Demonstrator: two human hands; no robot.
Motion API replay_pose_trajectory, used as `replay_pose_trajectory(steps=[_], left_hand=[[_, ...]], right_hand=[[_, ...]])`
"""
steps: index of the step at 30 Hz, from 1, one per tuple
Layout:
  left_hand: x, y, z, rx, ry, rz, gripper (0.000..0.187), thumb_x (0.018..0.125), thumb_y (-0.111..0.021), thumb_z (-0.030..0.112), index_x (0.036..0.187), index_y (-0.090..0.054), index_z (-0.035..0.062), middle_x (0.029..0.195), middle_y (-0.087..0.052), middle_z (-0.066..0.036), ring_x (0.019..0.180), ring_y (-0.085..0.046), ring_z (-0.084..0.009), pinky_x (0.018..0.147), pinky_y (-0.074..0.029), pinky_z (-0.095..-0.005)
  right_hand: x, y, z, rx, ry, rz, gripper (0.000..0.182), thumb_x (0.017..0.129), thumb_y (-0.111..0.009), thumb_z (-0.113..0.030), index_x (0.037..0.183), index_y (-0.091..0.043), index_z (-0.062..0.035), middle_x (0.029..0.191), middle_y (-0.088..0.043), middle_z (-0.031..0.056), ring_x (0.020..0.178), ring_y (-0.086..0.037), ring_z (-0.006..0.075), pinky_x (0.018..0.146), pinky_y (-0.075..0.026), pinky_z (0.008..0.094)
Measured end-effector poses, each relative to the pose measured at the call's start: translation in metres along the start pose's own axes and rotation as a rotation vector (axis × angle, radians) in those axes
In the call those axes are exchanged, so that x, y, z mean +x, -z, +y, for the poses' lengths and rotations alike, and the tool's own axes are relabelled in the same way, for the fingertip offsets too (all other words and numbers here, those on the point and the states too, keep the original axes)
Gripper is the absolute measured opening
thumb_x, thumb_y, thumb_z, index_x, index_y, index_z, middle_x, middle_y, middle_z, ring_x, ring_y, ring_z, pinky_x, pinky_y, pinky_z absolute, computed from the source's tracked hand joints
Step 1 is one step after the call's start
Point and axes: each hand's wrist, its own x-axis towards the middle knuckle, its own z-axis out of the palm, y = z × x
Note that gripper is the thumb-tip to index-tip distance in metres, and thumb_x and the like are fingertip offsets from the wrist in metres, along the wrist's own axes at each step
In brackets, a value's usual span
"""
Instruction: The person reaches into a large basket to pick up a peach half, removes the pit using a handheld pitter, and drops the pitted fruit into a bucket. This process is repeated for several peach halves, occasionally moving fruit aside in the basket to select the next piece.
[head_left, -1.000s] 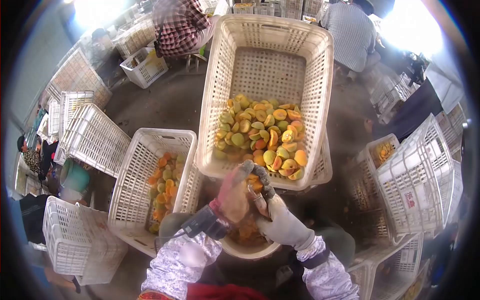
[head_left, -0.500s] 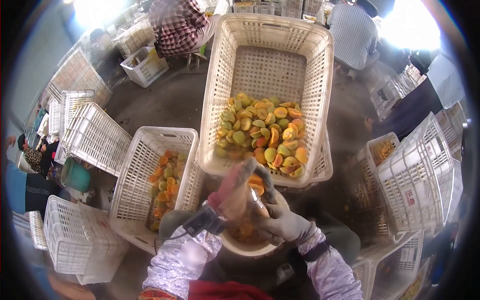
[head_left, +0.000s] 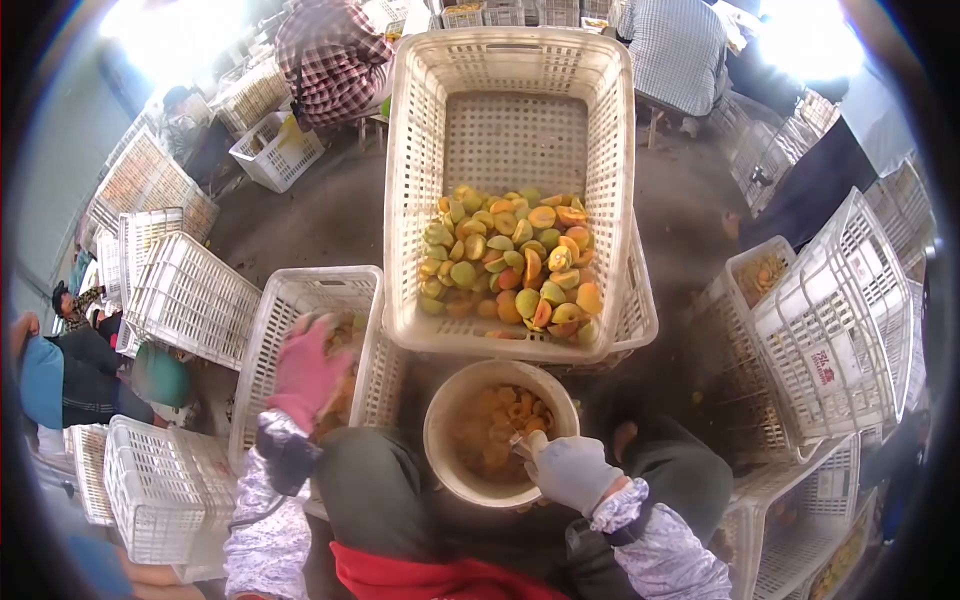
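My left hand [head_left: 305, 370], in a pink glove and blurred by motion, reaches over the left crate [head_left: 372, 290]; its fingers look spread, with nothing visible in them. Beneath it lie orange and green fruit pieces, partly hidden by the glove. My right hand [head_left: 572, 470], in a pale grey glove, is closed around a small metal tool [head_left: 517, 443] whose tip points into the white bucket [head_left: 436, 455] between my knees. Orange fruit pieces [head_left: 515, 405] lie inside that bucket. Ahead, the large white crate [head_left: 400, 200] holds a heap of halved peaches [head_left: 500, 255], green-skinned with orange flesh.
Another crate [head_left: 643, 300] sits under the large one. Stacked white crates flank me on the left [head_left: 165, 480] and right [head_left: 820, 350]. A green bucket [head_left: 160, 375] is at the left. People sit ahead in a checked shirt [head_left: 335, 60] and a striped shirt [head_left: 675, 50].
My left hand has moved from above the bucket, beside the right, leftward over the left crate. My right hand has lowered slightly, still with the metal tool. The bucket's inside now shows.
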Motion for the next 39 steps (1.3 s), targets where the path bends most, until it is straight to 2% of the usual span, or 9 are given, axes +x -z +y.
replay_pose_trajectory(steps=[3, 11, 15, 19, 21, 28, 33, 35, 39], left_hand=[[0.037, -0.025, 0.081, -0.397, -0.138, -0.156, 0.049, 0.08, -0.067, 0.025, 0.121, -0.055, 0.0016, 0.124, -0.053, -0.022, 0.115, -0.052, -0.0365, 0.101, -0.039, -0.0387], [0.117, -0.194, 0.165, -0.162, -0.464, -0.159, 0.047, 0.08, -0.064, 0.019, 0.123, -0.055, 0.0057, 0.129, -0.051, -0.018, 0.119, -0.05, -0.0334, 0.102, -0.04, -0.0381], [0.119, -0.159, 0.148, -0.812, -0.247, -0.303, 0.047, 0.077, -0.061, 0.009, 0.123, -0.056, 0.0029, 0.116, -0.062, -0.013, 0.108, -0.059, -0.0256, 0.094, -0.047, -0.0302], [0.087, -0.125, 0.128, -2.18, 0.159, -0.732, 0.037, 0.092, -0.051, 0.012, 0.126, -0.05, -0.0006, 0.115, -0.059, -0.01, 0.102, -0.059, -0.0193, 0.091, -0.049, -0.0328], [0.06, -0.119, 0.132, -1.086, -0.192, -0.209, 0.036, 0.094, -0.049, 0.014, 0.127, -0.048, -0.0013, 0.116, -0.059, -0.01, 0.104, -0.058, -0.0194, 0.093, -0.048, -0.0317], [0.002, -0.047, 0.156, -0.699, -0.52, -0.151, 0.051, 0.082, -0.064, 0.009, 0.127, -0.046, -0.0034, 0.119, -0.059, -0.012, 0.106, -0.058, -0.0178, 0.091, -0.047, -0.0278], [-0.009, -0.044, 0.168, -0.661, -0.471, -0.014, 0.046, 0.087, -0.062, 0.017, 0.127, -0.047, 0.0009, 0.114, -0.06, -0.011, 0.103, -0.059, -0.0166, 0.086, -0.049, -0.0293], [-0.016, -0.046, 0.184, -2.146, 0.396, -0.391, 0.027, 0.093, -0.05, 0.031, 0.108, -0.06, 0.0104, 0.09, -0.061, -0.004, 0.081, -0.059, -0.0148, 0.074, -0.049, -0.0274], [-0.016, -0.126, 0.157, -1.494, -0.156, 0.044, 0.034, 0.099, -0.045, 0.028, 0.12, -0.051, 0.0019, 0.106, -0.06, -0.008, 0.094, -0.058, -0.0146, 0.079, -0.05, -0.0292]], right_hand=[[-0.006, 0.023, 0.004, 0.021, -0.056, 0.184, 0.027, 0.089, -0.053, -0.03, 0.097, -0.052, -0.0045, 0.063, -0.064, 0.0112, 0.061, -0.065, 0.0308, 0.054, -0.049, 0.0435], [-0.017, 0.052, 0.04, 0.139, -0.155, 0.589, 0.023, 0.082, -0.064, -0.022, 0.097, -0.054, -0.0085, 0.059, -0.061, 0.0051, 0.049, -0.061, 0.0236, 0.046, -0.046, 0.0358], [-0.018, 0.057, 0.044, 0.13, -0.161, 0.645, 0.022, 0.082, -0.065, -0.021, 0.096, -0.053, -0.0094, 0.06, -0.062, 0.0051, 0.05, -0.062, 0.0248, 0.047, -0.047, 0.0356], [-0.014, 0.058, 0.031, 0.288, -0.131, 0.618, 0.021, 0.082, -0.064, -0.021, 0.096, -0.053, -0.0089, 0.059, -0.061, 0.0076, 0.051, -0.062, 0.0268, 0.049, -0.047, 0.0367], [-0.008, 0.053, 0.024, 0.223, -0.061, 0.653, 0.023, 0.082, -0.064, -0.02, 0.098, -0.053, -0.0077, 0.058, -0.061, 0.009, 0.051, -0.062, 0.0268, 0.049, -0.048, 0.0373], [0.016, 0.042, -0.002, 0.193, 0.032, 0.695, 0.026, 0.079, -0.064, -0.014, 0.101, -0.054, -0.0022, 0.057, -0.058, 0.0099, 0.052, -0.06, 0.0268, 0.048, -0.047, 0.0373], [0.022, 0.037, -0.006, 0.204, 0.03, 0.678, 0.033, 0.08, -0.064, -0.015, 0.107, -0.053, -0.0008, 0.06, -0.06, 0.0102, 0.053, -0.061, 0.0274, 0.049, -0.047, 0.0376], [0.024, 0.031, -0.008, 0.206, 0.007, 0.637, 0.036, 0.08, -0.065, -0.016, 0.109, -0.053, -0.0002, 0.062, -0.061, 0.0107, 0.054, -0.061, 0.0282, 0.049, -0.048, 0.0379], [0.033, 0.013, -0.005, 0.256, 0.041, 0.616, 0.039, 0.081, -0.064, -0.019, 0.111, -0.052, 0.0021, 0.069, -0.062, 0.0165, 0.06, -0.062, 0.0322, 0.055, -0.049, 0.0399]])
